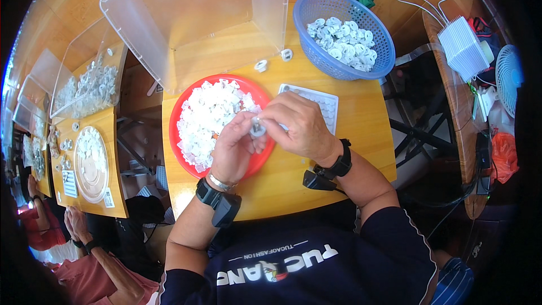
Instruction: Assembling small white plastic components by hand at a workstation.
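Both my hands, left (234,148) and right (299,127), pinch one small white part (258,130) over the red plate (183,107), still heaped with pieces; the blue basket (316,8) looks roughly half full, so I judge plenty remains.

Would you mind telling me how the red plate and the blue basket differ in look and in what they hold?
The red plate is flat, solid and shallow; the blue basket is deep with perforated walls. The plate holds a heap of small clear-white pieces, the basket rounder white ring-like parts. The plate lies right under the left hand and right hand; the basket stands farther back, apart from them. Both are round plastic containers on the wooden table.
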`<control>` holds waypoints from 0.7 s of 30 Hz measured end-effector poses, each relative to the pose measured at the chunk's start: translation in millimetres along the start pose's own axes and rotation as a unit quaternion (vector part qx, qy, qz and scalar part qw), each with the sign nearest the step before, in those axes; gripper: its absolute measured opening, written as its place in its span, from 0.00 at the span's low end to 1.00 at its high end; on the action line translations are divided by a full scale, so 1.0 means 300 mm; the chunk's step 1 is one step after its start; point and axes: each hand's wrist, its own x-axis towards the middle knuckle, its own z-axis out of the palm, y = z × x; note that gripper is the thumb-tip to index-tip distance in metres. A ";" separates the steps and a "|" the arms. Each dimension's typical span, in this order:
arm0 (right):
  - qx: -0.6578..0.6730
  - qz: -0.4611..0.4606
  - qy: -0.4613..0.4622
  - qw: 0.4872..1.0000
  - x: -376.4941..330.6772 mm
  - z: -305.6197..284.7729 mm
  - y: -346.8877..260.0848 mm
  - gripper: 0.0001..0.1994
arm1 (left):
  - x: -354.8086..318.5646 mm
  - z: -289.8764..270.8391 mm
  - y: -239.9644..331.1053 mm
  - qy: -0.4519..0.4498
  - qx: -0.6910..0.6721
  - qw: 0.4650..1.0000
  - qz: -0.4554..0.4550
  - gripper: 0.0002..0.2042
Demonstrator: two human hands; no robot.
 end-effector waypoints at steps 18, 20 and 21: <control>-0.004 0.000 -0.002 1.000 -0.005 0.011 0.014 0.04 | -0.002 -0.001 -0.001 0.015 0.025 1.000 -0.009 0.13; -0.006 0.000 0.000 1.000 -0.005 0.010 0.016 0.04 | -0.001 0.003 0.000 0.014 0.022 1.000 -0.009 0.13; -0.008 0.000 0.001 1.000 -0.006 0.011 0.016 0.04 | -0.002 0.005 0.001 0.013 0.020 1.000 -0.009 0.13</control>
